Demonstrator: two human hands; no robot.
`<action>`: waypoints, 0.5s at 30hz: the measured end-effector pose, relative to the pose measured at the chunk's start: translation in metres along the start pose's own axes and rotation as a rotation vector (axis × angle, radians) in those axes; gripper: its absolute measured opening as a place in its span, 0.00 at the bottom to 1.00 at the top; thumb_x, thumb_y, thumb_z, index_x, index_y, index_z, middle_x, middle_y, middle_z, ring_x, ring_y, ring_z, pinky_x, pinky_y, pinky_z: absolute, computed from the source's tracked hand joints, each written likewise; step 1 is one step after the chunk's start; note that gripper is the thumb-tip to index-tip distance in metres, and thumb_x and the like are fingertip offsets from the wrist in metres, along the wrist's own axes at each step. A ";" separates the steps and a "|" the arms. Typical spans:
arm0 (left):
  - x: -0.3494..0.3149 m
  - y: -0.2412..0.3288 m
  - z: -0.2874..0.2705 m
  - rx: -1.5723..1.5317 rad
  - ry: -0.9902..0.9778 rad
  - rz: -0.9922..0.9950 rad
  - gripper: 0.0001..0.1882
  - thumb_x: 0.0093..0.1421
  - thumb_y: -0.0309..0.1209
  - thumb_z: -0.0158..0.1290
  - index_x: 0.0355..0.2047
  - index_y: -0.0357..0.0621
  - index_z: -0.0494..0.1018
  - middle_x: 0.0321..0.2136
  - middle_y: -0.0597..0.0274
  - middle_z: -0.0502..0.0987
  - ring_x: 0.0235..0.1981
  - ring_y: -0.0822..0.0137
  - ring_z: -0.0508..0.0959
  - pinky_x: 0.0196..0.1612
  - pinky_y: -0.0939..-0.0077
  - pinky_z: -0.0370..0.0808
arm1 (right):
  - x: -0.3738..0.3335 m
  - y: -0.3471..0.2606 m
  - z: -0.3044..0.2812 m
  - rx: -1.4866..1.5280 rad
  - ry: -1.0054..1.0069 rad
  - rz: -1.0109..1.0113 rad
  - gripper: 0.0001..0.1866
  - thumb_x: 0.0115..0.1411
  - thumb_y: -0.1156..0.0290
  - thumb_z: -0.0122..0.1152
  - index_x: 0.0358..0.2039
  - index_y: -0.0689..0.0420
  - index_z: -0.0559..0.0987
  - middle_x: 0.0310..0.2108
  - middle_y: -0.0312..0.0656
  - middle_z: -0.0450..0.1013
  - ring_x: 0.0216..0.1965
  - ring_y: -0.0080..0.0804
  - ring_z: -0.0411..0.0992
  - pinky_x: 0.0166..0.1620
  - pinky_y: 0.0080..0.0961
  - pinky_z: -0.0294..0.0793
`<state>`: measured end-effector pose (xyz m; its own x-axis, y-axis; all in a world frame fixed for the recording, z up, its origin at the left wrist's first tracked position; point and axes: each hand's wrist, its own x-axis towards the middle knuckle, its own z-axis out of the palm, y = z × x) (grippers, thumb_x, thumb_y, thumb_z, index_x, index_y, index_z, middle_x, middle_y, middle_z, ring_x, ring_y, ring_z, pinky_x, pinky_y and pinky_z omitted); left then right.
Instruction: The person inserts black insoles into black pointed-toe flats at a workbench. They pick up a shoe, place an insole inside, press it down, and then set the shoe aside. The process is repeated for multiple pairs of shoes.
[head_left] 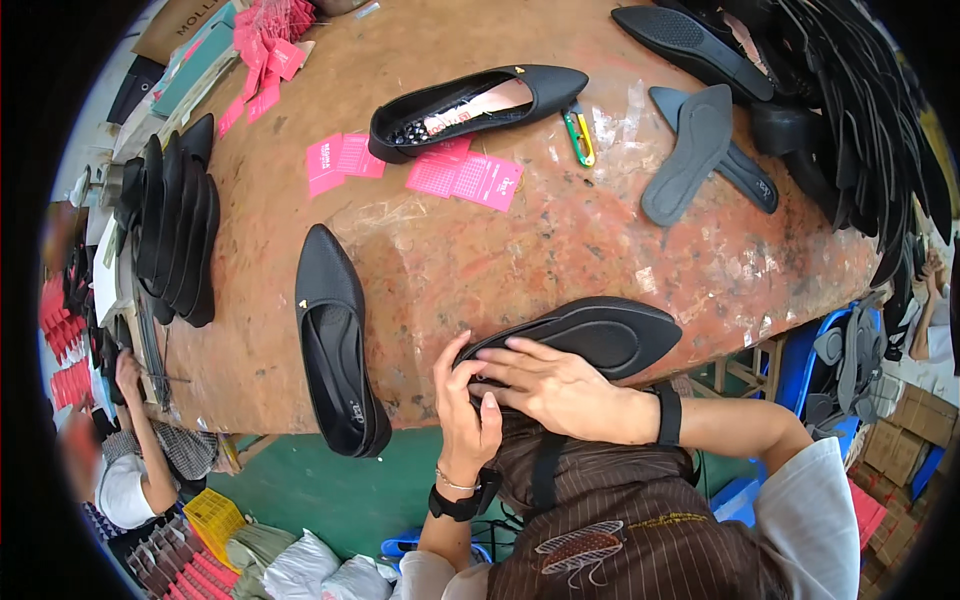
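Observation:
A black pointed insole (615,335) with a raised oval pad lies at the table's near edge, its toe to the right. My left hand (465,405) grips the heel end from the left, fingers bent around it. Across that same heel end, my right hand (560,390) lays its fingers over the insole; its thumb is hidden. To the left, a black pointed flat shoe (330,340) with a small gold ornament stands with its toe away from me. A second black flat shoe (480,105) lies farther back, on pink printed cards (465,178).
Two crossed grey insoles (690,160) and a green-yellow cutter (580,138) lie at the back right. Stacked black shoe parts (175,225) stand at the left edge, more black pieces (870,110) at the right. Another person (135,460) works at the lower left.

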<state>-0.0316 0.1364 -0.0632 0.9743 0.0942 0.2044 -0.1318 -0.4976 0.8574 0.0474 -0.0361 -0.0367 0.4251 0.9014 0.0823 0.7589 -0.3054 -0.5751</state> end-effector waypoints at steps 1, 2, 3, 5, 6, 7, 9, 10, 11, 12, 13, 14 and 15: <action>-0.001 0.001 0.001 -0.018 0.008 -0.014 0.17 0.65 0.35 0.44 0.50 0.38 0.64 0.59 0.35 0.64 0.59 0.40 0.67 0.60 0.49 0.63 | -0.008 -0.001 -0.005 -0.038 0.018 0.057 0.21 0.54 0.70 0.55 0.49 0.58 0.81 0.59 0.48 0.71 0.66 0.39 0.62 0.71 0.38 0.53; -0.001 0.004 0.003 -0.018 0.029 -0.030 0.17 0.65 0.34 0.44 0.50 0.37 0.64 0.58 0.35 0.65 0.59 0.40 0.66 0.61 0.49 0.63 | -0.017 -0.001 -0.010 -0.076 0.040 0.114 0.21 0.54 0.69 0.55 0.49 0.58 0.81 0.59 0.48 0.71 0.66 0.39 0.62 0.71 0.39 0.51; -0.001 0.007 0.006 -0.020 0.049 -0.045 0.17 0.65 0.34 0.44 0.50 0.37 0.64 0.58 0.35 0.65 0.59 0.41 0.66 0.61 0.49 0.62 | -0.025 -0.001 -0.014 -0.133 0.064 0.166 0.23 0.52 0.69 0.56 0.49 0.58 0.81 0.58 0.48 0.71 0.65 0.40 0.63 0.71 0.42 0.50; -0.001 0.012 0.011 -0.053 0.055 -0.111 0.21 0.64 0.37 0.48 0.51 0.34 0.61 0.59 0.33 0.61 0.62 0.39 0.63 0.63 0.48 0.60 | -0.025 -0.004 -0.012 -0.182 0.105 0.205 0.21 0.50 0.70 0.58 0.45 0.58 0.83 0.55 0.48 0.74 0.63 0.42 0.66 0.70 0.45 0.51; 0.000 0.018 0.015 -0.004 0.063 -0.111 0.24 0.62 0.37 0.50 0.52 0.34 0.60 0.60 0.32 0.60 0.62 0.38 0.61 0.63 0.47 0.59 | -0.022 -0.005 -0.015 -0.185 0.120 0.209 0.20 0.49 0.71 0.59 0.43 0.58 0.84 0.53 0.48 0.75 0.62 0.42 0.67 0.70 0.47 0.52; 0.000 0.028 0.020 0.045 0.071 -0.110 0.26 0.61 0.37 0.53 0.53 0.33 0.59 0.61 0.31 0.58 0.63 0.37 0.60 0.64 0.47 0.59 | -0.021 0.001 -0.022 -0.173 0.208 0.264 0.19 0.47 0.71 0.60 0.41 0.58 0.84 0.50 0.48 0.76 0.60 0.42 0.69 0.69 0.52 0.51; -0.003 0.050 0.030 0.151 0.029 -0.136 0.37 0.53 0.36 0.62 0.56 0.31 0.56 0.64 0.29 0.51 0.65 0.35 0.55 0.66 0.45 0.55 | -0.010 0.017 -0.048 -0.282 0.460 0.372 0.18 0.48 0.73 0.61 0.41 0.59 0.83 0.48 0.49 0.76 0.60 0.45 0.67 0.67 0.65 0.47; -0.002 0.065 0.039 0.241 0.001 -0.140 0.36 0.54 0.29 0.62 0.58 0.29 0.56 0.66 0.30 0.49 0.66 0.36 0.56 0.66 0.50 0.58 | -0.001 0.029 -0.057 -0.425 0.603 0.532 0.18 0.54 0.71 0.60 0.47 0.58 0.80 0.52 0.50 0.72 0.62 0.50 0.63 0.66 0.67 0.47; 0.001 0.078 0.043 0.324 -0.125 -0.147 0.35 0.54 0.28 0.61 0.58 0.28 0.58 0.67 0.30 0.49 0.63 0.35 0.60 0.63 0.52 0.62 | 0.005 0.043 -0.069 -0.430 0.680 0.723 0.23 0.56 0.72 0.63 0.55 0.54 0.76 0.55 0.48 0.71 0.65 0.54 0.59 0.68 0.64 0.41; 0.006 0.091 0.047 0.403 -0.251 -0.149 0.34 0.55 0.27 0.61 0.58 0.27 0.59 0.67 0.30 0.48 0.61 0.34 0.63 0.61 0.53 0.65 | 0.005 0.062 -0.074 -0.532 0.748 0.794 0.28 0.56 0.68 0.66 0.58 0.57 0.73 0.49 0.48 0.75 0.57 0.48 0.69 0.64 0.52 0.59; 0.014 0.100 0.052 0.435 -0.346 -0.143 0.29 0.56 0.28 0.60 0.56 0.27 0.65 0.69 0.37 0.48 0.52 0.36 0.70 0.53 0.56 0.73 | 0.003 0.072 -0.093 -0.136 0.673 0.882 0.27 0.55 0.67 0.68 0.55 0.59 0.75 0.45 0.48 0.77 0.51 0.44 0.73 0.57 0.44 0.67; 0.020 0.107 0.056 0.512 -0.467 -0.138 0.28 0.56 0.32 0.61 0.55 0.31 0.69 0.68 0.45 0.56 0.43 0.43 0.76 0.43 0.59 0.79 | 0.000 0.075 -0.111 0.269 0.577 0.936 0.26 0.54 0.66 0.70 0.52 0.62 0.76 0.40 0.48 0.78 0.45 0.39 0.77 0.50 0.36 0.74; 0.018 0.107 0.063 0.545 -0.484 -0.103 0.28 0.56 0.34 0.61 0.55 0.33 0.70 0.66 0.47 0.60 0.41 0.46 0.77 0.39 0.61 0.80 | -0.004 0.069 -0.116 0.500 0.563 0.736 0.21 0.52 0.65 0.70 0.42 0.65 0.76 0.25 0.51 0.74 0.36 0.47 0.78 0.38 0.34 0.74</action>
<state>-0.0166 0.0307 0.0021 0.9651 -0.1646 -0.2037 -0.0486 -0.8768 0.4784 0.1554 -0.0960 0.0182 0.9635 0.2330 -0.1315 -0.0153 -0.4426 -0.8966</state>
